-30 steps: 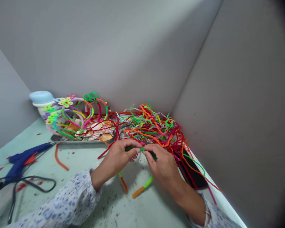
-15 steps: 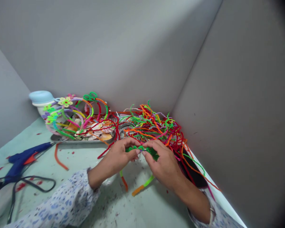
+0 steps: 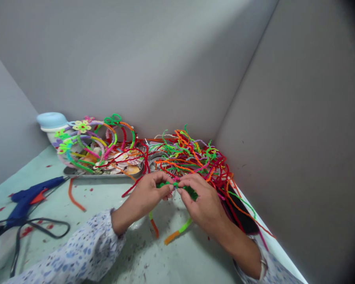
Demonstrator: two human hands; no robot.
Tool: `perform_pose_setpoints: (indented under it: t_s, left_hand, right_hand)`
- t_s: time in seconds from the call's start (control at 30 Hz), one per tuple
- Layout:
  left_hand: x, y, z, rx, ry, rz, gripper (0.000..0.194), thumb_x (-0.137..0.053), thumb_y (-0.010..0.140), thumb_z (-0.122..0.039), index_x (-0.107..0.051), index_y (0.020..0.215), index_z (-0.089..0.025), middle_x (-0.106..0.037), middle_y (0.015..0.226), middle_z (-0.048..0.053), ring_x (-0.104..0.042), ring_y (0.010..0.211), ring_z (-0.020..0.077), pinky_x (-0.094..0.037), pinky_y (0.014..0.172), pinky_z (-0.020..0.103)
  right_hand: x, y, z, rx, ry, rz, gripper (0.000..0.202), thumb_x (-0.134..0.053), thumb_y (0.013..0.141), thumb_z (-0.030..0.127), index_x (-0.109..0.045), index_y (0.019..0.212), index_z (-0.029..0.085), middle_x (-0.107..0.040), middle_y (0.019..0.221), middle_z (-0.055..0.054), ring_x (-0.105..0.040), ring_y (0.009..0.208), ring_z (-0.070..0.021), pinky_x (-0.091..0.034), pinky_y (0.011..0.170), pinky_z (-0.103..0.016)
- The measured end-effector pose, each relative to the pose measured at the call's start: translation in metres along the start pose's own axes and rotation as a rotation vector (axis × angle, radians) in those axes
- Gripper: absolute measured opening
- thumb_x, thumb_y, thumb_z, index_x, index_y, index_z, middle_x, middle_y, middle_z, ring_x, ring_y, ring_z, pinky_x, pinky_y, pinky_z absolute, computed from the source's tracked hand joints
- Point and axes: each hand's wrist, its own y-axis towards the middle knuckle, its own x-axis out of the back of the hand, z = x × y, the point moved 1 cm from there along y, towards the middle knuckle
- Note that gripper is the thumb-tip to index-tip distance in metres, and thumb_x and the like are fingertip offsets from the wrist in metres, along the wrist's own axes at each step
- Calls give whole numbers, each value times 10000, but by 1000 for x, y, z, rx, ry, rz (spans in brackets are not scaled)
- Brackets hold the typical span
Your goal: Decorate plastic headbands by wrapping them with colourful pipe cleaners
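Observation:
My left hand [image 3: 150, 193] pinches a green fuzzy pipe-cleaner piece [image 3: 191, 192] between thumb and fingers. Close by on the right, my right hand [image 3: 202, 199] grips the same green piece, its fingertips almost touching those of the left. A band wrapped in green and orange hangs below the hands, with one end [image 3: 155, 228] under my left hand and the other end [image 3: 173, 237] under my right. The middle of this band is hidden by my hands.
A tangled pile of coloured pipe cleaners [image 3: 192, 152] lies behind the hands. Decorated headbands [image 3: 97, 138] stand on a metal tray [image 3: 100, 176] of shells at the back left. A blue glue gun [image 3: 23, 201] with a black cord, a dark object [image 3: 244, 217] and a blue-lidded container [image 3: 51, 120] surround them.
The fingertips have shifted slightly around the green piece, and less of it shows between my hands. Both hands otherwise stay where they were.

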Motion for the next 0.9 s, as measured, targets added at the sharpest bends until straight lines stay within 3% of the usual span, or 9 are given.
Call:
perform_pose_setpoints:
  t_s: [0.47, 0.9]
  left_hand:
    - [0, 0, -1, 2, -19, -13, 55, -575, 757, -200, -598, 754, -151, -565, 600, -29, -502, 547, 97, -402, 539, 217]
    - [-1, -2, -4, -6, -31, 21, 62, -574, 778, -202, -604, 817, -164, -595, 663, -20, -536, 601, 101, -434, 585, 225]
  right_hand:
    - [-3, 0, -2, 11, 20, 27, 190, -581, 800, 72, -686, 912, 182, -650, 962, -55, -601, 916, -151, -469, 857, -265]
    - [2, 2, -2, -44, 21, 44, 197, -594, 759, 69, -640, 907, 190, -628, 963, -45, -582, 936, -165, -458, 860, -291]
